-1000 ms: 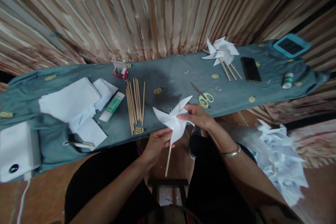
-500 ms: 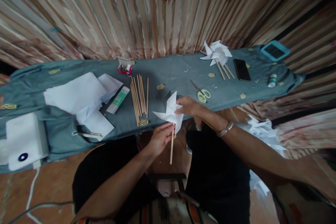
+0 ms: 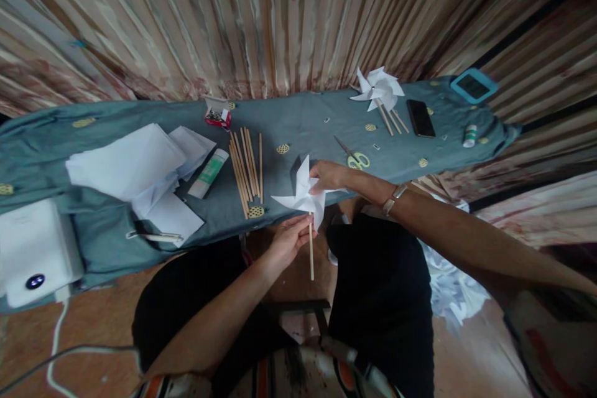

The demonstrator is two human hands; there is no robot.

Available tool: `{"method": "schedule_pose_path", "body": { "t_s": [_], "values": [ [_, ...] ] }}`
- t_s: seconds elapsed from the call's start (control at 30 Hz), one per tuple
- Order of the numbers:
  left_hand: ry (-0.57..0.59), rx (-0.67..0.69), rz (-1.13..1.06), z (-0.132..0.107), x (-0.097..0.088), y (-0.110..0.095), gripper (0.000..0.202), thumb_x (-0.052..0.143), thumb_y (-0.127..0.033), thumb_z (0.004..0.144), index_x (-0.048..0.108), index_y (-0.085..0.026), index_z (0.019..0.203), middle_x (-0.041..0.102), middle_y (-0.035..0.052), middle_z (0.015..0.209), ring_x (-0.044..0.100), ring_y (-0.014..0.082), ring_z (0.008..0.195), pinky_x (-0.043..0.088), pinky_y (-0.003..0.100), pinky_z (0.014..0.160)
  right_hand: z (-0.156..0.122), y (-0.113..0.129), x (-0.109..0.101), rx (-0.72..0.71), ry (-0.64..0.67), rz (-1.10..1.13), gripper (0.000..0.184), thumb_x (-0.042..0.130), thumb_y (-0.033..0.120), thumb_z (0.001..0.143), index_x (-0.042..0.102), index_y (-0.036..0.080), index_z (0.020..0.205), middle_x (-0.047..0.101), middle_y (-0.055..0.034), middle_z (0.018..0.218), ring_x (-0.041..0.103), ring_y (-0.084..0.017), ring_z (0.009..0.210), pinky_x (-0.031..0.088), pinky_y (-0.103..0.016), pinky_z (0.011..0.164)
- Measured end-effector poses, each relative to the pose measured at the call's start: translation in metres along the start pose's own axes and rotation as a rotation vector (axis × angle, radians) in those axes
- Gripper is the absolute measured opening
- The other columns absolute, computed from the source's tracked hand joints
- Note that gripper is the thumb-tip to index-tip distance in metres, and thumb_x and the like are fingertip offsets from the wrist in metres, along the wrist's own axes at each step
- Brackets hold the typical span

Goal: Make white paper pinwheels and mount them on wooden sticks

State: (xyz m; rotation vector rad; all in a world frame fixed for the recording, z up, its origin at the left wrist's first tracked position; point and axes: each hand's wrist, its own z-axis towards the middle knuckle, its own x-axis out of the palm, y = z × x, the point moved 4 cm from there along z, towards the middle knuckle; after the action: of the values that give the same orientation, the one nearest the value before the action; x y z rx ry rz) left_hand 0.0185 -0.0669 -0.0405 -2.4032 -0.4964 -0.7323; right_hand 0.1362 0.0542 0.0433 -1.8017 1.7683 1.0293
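A white paper pinwheel point(image 3: 304, 200) is held at the front edge of the table, its blades spread and its wooden stick point(image 3: 311, 255) pointing down toward my lap. My left hand point(image 3: 290, 237) is closed around the top of the stick, just under the blades. With closed fingers, my right hand point(image 3: 325, 175) grips the pinwheel near its middle from the right. What lies under the right fingertips is hidden. To the left of the pinwheel lies a row of wooden sticks point(image 3: 245, 168). Yellow-green scissors point(image 3: 357, 160) rest beyond the right hand.
Paper sheets point(image 3: 125, 161), a pen point(image 3: 156, 237), a glue box point(image 3: 209, 173) and a red box of pins point(image 3: 217, 115) lie left. Finished pinwheels point(image 3: 380, 88), a phone point(image 3: 420, 118), a glue stick point(image 3: 469, 135) and a blue-framed tablet point(image 3: 474, 86) lie right. A white device point(image 3: 37, 249) sits front left.
My view has shifted slightly. The stick now hangs more upright, and my right hand has moved in closer over the pinwheel's middle. Both hands keep hold of it.
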Motion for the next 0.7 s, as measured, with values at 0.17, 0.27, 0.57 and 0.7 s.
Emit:
{"method": "schedule_pose_path", "body": {
  "t_s": [0.17, 0.27, 0.57, 0.7],
  "values": [
    [-0.013, 0.012, 0.02, 0.001, -0.001, -0.001, 0.003, 0.076, -0.009, 0.073, 0.074, -0.01, 0.073, 0.067, 0.0017, 0.062, 0.059, 0.0077, 0.052, 0.054, 0.021, 0.058, 0.002, 0.002, -0.001, 0.013, 0.031, -0.026, 0.023, 0.07, 0.023, 0.075, 0.076, 0.013, 0.095, 0.074, -0.0034, 0.089, 0.062, -0.015, 0.076, 0.039, -0.021, 0.058],
    [-0.019, 0.011, 0.032, 0.001, 0.001, -0.002, 0.005, 0.078, -0.01, 0.071, 0.073, -0.01, 0.071, 0.068, 0.0021, 0.062, 0.06, 0.0091, 0.053, 0.054, 0.023, 0.057, 0.003, 0.003, -0.001, 0.014, 0.043, -0.028, 0.022, 0.07, 0.023, 0.075, 0.076, 0.014, 0.095, 0.074, -0.0031, 0.09, 0.063, -0.015, 0.078, 0.04, -0.021, 0.059],
    [-0.026, 0.014, 0.024, 0.002, 0.002, -0.001, 0.008, 0.078, -0.008, 0.071, 0.07, -0.01, 0.067, 0.065, 0.0014, 0.059, 0.06, 0.0104, 0.053, 0.055, 0.026, 0.058, 0.008, 0.002, -0.003, 0.014, 0.014, -0.012, 0.015, 0.074, 0.024, 0.068, 0.076, 0.019, 0.082, 0.069, -0.0009, 0.071, 0.062, -0.016, 0.073, 0.041, -0.022, 0.059],
    [-0.006, 0.016, 0.024, 0.005, 0.0, 0.001, 0.01, 0.08, -0.011, 0.068, 0.071, -0.01, 0.068, 0.067, 0.0018, 0.062, 0.06, 0.0102, 0.055, 0.055, 0.025, 0.06, 0.012, 0.0, -0.002, 0.0, -0.022, 0.027, 0.015, 0.076, 0.024, 0.065, 0.077, 0.022, 0.08, 0.067, -0.0004, 0.069, 0.061, -0.017, 0.071, 0.042, -0.023, 0.059]
  ]
}}
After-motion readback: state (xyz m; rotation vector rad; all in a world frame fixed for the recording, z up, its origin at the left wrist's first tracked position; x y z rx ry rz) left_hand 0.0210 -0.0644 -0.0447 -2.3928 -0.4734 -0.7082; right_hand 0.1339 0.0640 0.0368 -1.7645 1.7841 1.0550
